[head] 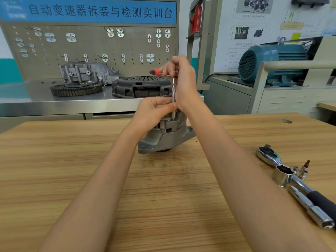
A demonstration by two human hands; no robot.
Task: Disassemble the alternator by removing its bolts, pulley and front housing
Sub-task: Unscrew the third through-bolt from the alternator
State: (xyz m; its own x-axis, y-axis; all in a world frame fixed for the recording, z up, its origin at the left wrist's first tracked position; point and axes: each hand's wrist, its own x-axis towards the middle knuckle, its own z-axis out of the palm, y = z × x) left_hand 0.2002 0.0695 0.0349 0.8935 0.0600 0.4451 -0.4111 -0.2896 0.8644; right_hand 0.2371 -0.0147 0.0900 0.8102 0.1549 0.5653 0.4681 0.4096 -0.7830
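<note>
Head cam: we're on the bolts step. Alternator point(164, 132) sits mid worktop point(72, 160). Right hand point(179, 75) grips the ratchet point(174, 95) up top, left hand point(154, 110) w/ fingers pinching its shaft low. Next prob needs keeping the socket square on the bolt while turning.

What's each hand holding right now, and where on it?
Right hand grips the red-handled driver at its handle end; left hand pinches its metal shaft low down, above the alternator.
</note>
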